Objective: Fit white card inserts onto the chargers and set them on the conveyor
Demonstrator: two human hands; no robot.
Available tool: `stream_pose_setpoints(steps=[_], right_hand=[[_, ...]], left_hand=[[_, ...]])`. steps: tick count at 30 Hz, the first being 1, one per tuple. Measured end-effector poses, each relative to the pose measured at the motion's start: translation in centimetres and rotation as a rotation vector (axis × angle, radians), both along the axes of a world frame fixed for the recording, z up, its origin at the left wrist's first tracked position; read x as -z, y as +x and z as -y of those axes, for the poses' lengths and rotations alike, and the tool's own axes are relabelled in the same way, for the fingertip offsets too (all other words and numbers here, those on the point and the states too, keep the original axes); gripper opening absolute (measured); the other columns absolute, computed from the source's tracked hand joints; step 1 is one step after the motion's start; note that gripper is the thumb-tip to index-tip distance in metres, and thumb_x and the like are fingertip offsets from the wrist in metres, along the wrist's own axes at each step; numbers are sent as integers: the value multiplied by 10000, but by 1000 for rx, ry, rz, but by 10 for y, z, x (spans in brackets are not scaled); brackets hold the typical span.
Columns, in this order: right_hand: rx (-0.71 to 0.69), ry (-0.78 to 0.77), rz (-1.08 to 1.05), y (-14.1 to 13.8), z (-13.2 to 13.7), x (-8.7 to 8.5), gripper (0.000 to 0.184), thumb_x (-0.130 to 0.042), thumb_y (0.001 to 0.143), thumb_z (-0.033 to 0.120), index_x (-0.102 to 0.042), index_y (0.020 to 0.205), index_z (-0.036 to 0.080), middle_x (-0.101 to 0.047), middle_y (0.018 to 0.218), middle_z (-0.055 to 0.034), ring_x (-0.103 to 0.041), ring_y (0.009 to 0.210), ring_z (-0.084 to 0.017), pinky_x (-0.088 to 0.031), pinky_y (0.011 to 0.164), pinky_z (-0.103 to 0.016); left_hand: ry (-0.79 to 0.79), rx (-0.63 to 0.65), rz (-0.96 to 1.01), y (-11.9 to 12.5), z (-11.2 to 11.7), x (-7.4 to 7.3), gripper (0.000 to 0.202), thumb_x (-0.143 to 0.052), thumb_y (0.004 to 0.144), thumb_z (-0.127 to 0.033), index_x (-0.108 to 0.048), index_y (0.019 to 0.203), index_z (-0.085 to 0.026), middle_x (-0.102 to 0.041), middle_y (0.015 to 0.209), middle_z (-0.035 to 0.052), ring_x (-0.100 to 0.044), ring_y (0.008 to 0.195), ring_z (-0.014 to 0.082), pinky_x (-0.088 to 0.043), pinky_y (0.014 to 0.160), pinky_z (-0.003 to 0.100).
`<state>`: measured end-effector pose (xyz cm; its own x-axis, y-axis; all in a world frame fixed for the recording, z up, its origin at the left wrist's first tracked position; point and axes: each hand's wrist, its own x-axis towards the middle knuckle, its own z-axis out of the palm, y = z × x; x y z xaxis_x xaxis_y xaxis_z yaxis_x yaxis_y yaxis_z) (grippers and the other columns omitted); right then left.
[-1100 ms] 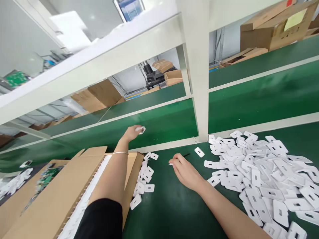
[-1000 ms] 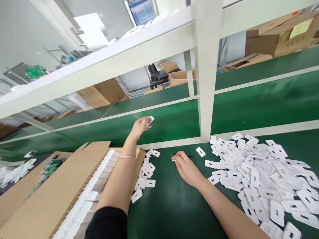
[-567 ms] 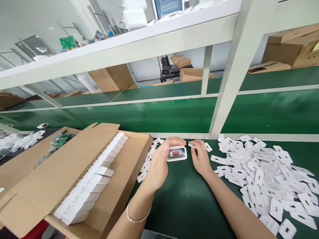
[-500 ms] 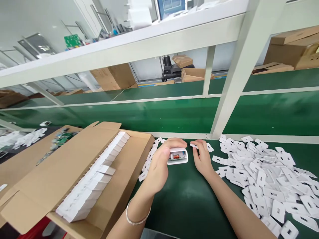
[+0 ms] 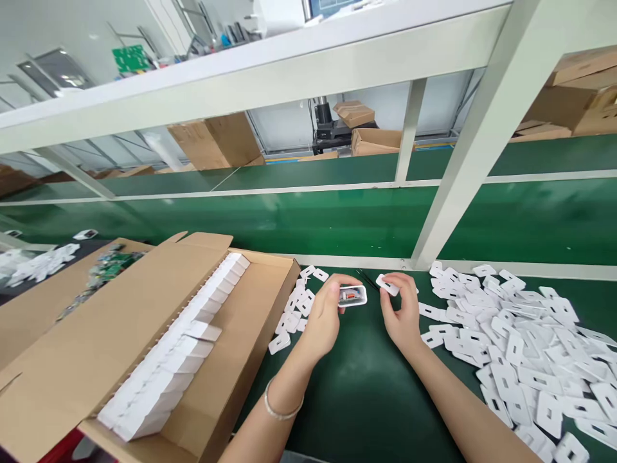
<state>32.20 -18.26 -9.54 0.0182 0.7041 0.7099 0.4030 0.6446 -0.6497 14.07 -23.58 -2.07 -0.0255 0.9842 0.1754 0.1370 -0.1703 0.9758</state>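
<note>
My left hand (image 5: 328, 315) grips a small white plastic housing (image 5: 362, 299) whose open face shows a circuit board and a reddish-orange part inside. Between the thumb and fingers of my right hand (image 5: 401, 310) is a flat white cover plate (image 5: 387, 285) with a slot in it. The plate and the housing are a short way apart above the green tabletop. Dark tweezers (image 5: 366, 278) lie behind and between my hands. Loose white plates (image 5: 292, 314) lie to the left of my left hand, and a large heap of them (image 5: 520, 347) spreads to the right of my right arm.
An open cardboard box (image 5: 270, 308) stands at left with a row of white pieces (image 5: 178, 360) along its side. Green circuit boards (image 5: 110, 270) rest on cardboard beyond it. A cream post (image 5: 477, 141) and shelf beam (image 5: 270, 77) rise behind the table's rear edge.
My right hand has lifted the white cover plate off the tabletop and tilted it. My left hand has shifted slightly right with the housing. The camera view has moved a little.
</note>
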Motion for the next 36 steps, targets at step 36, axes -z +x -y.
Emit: stream_pose_setpoints(steps=[36], right_hand=[[-418,-587,-132,-11,27,3,477,-344,1096,642,-536,1313,263,-715,927,-31,-616,701,-205,-513,675,-381]], left_hand=[[146,193,-25,7,-7,64,507,-367,1098,-610,-659,1258,-227,-588,1273,124,-599,1198,289,-531,979,433]])
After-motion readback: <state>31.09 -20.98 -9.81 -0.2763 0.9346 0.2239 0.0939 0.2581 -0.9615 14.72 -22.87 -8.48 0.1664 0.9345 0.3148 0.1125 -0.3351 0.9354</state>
